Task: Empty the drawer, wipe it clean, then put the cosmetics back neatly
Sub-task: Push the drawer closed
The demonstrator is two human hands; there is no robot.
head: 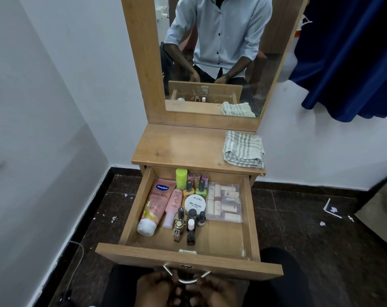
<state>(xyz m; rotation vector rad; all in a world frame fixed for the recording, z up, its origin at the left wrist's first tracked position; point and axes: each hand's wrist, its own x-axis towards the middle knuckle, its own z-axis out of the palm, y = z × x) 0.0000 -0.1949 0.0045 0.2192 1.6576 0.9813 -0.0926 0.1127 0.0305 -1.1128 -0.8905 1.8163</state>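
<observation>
Both hands sit low at the frame's bottom edge, the left hand [157, 289] and right hand [217, 290] with fingers curled at the metal handle [186, 276] of the open drawer [246, 209]; whether they actually grip it I cannot tell. Cosmetics lie ahead of both hands inside the drawer. A pink lotion tube [153, 206] lies lengthwise front to back on the left, nearer the left hand. A folded cloth [243, 149] waits on the tabletop, far right.

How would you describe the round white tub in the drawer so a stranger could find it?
In the open drawer under the mirror, look mid-way, right of the pink Vaseline tube. The nail polish tub is the only flat white disc there.
</observation>
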